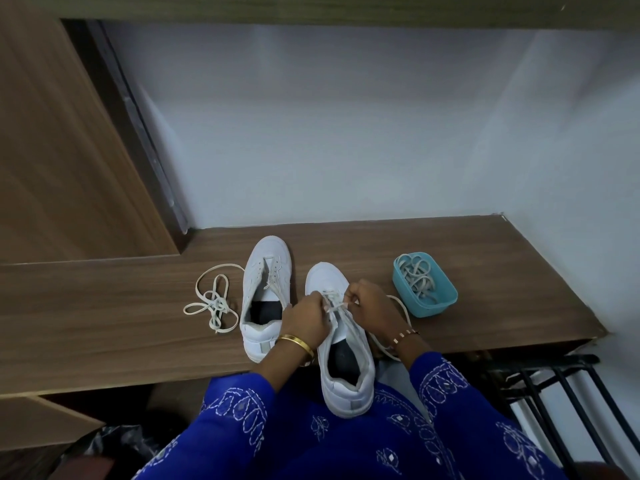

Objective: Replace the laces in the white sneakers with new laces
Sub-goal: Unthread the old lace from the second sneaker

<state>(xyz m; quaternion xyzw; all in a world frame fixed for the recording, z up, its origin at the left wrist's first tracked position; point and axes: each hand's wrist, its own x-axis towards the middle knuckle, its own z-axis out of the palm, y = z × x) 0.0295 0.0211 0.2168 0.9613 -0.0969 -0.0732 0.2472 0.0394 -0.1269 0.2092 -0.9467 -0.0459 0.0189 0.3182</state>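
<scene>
Two white sneakers stand on the wooden ledge [485, 258]. The left sneaker [265, 292] has bare eyelets and an open tongue. The right sneaker [346, 355] hangs partly over the ledge's front edge, heel toward me. My left hand [306, 322] and my right hand [372, 306] meet over its eyelets, each pinching the white lace [334, 308] threaded there. A loose end of that lace [405, 313] trails off to the right behind my right wrist. A loose cream lace [213, 303] lies tangled left of the sneakers.
A teal plastic tub [446, 299] holding several coiled laces sits at the right of the ledge. A white wall rises behind. A wooden panel stands at the left. A black metal rack [554, 386] is below on the right. A dark bag [114, 441] lies lower left.
</scene>
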